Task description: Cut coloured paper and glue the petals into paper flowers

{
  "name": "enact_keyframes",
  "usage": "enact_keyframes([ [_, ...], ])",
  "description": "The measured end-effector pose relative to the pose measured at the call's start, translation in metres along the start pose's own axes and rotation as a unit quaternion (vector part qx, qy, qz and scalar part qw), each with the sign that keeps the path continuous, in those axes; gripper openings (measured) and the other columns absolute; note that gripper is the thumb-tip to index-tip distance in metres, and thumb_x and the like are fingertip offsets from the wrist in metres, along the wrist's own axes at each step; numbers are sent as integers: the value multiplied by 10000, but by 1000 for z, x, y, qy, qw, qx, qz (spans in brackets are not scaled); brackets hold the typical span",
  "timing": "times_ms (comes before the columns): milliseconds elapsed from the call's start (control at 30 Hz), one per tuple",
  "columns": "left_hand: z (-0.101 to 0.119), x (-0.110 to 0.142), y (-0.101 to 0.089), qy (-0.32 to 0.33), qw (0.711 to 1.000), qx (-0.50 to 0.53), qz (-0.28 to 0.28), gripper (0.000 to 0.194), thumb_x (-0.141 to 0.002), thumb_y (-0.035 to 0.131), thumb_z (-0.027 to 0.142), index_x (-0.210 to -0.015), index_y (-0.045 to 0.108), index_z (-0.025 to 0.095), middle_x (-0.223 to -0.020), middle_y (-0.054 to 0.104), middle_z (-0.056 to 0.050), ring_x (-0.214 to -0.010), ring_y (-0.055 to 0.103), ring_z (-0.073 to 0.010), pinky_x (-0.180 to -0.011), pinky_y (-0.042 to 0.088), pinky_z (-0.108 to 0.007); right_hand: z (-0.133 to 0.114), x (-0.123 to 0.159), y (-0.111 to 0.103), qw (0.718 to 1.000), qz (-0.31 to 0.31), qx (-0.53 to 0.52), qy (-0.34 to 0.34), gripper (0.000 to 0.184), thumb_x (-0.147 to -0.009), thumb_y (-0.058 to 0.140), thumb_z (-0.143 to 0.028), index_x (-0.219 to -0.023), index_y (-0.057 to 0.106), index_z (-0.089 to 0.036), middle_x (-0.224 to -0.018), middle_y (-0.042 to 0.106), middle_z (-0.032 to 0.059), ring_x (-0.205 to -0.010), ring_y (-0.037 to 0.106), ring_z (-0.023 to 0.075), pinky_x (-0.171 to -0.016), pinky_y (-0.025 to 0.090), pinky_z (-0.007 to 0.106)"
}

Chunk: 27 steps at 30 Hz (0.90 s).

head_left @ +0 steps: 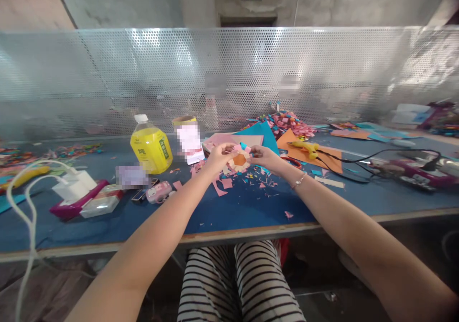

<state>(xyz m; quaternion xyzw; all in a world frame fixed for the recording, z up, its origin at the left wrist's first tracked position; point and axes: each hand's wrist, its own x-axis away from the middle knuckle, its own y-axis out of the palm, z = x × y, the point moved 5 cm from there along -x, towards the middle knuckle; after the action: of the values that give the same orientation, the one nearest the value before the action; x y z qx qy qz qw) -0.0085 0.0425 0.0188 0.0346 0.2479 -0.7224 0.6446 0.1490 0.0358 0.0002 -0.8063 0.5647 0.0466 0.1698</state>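
Between my two hands is a small paper ring made of cream, pink and blue pieces, with an orange centre showing. My left hand pinches its left side, fingers closed on the edge. On the opposite side my right hand grips the right edge between thumb and fingers. Pink paper scraps and tiny coloured bits lie on the blue table under and around the ring. Behind it are a teal paper sheet and a pink sheet.
A yellow glue gun rests on orange paper, its black cord running right. Left stand a yellow liquid bottle and a tape roll. A purple power strip holds white chargers. A coloured paper heap lies near the perforated metal screen.
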Motion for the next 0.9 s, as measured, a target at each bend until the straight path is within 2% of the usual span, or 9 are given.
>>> enact_keyframes([
  [133,-4,3,5,-33,999,35,-21,410,-647,661,203,-1032,525,167,-973,564,-70,-822,557,-149,-679,472,-274,-4,-1,-3,998,47,17,-35,279,-606,664,-314,-805,529,-172,-811,576,7,-687,535,109,-652,461,267],
  [233,-1,7,9,-68,994,68,-42,518,-640,665,199,-1122,477,204,-1101,515,-92,-880,551,-167,-677,471,-273,-10,-1,-4,996,57,14,-72,314,-601,669,-318,-852,543,-179,-883,586,26,-744,550,123,-698,471,284],
  [300,3,9,10,-78,992,87,-57,530,-648,658,204,-1143,469,219,-1131,494,-96,-867,553,-164,-652,468,-265,-13,-1,-5,995,56,5,-88,360,-591,682,-316,-898,545,-187,-934,588,40,-813,556,138,-734,472,290],
  [367,5,10,12,-85,989,100,-73,498,-647,658,204,-1116,491,213,-1064,515,-85,-789,557,-144,-610,461,-255,-15,0,-7,993,68,-8,-92,415,-579,698,-314,-940,530,-195,-972,580,47,-837,554,141,-725,475,282],
  [500,4,11,13,-105,978,162,-82,437,-636,664,200,-1045,509,199,-836,536,-30,-613,520,-91,-566,463,-253,-13,2,-10,992,93,-52,-61,473,-610,681,-360,-1008,474,-209,-1007,551,39,-741,550,110,-616,473,245],
  [633,4,10,12,-108,969,214,-50,367,-659,639,201,-983,467,203,-779,532,-15,-609,533,-98,-611,499,-289,-11,6,-5,991,53,-119,9,405,-710,575,-410,-1049,452,-225,-937,557,21,-699,548,101,-574,463,226],
  [700,4,10,10,-111,970,214,-38,327,-672,624,203,-946,445,200,-744,527,-8,-617,545,-107,-647,511,-315,-9,6,-3,990,30,-129,37,399,-691,599,-360,-1042,470,-220,-904,566,22,-705,555,108,-566,461,221],
  [800,1,8,10,-136,966,213,-57,266,-685,612,226,-883,438,195,-687,523,1,-613,564,-120,-679,517,-344,-5,5,-6,991,39,-116,60,404,-622,655,-267,-995,514,-201,-851,581,28,-688,561,117,-537,455,214],
  [900,-7,3,4,-157,971,176,-49,181,-754,523,334,-843,459,190,-750,571,-30,-644,592,-143,-682,515,-358,-6,3,-18,988,50,-142,40,369,-626,645,-268,-972,541,-192,-888,603,41,-698,575,125,-557,474,225],
])
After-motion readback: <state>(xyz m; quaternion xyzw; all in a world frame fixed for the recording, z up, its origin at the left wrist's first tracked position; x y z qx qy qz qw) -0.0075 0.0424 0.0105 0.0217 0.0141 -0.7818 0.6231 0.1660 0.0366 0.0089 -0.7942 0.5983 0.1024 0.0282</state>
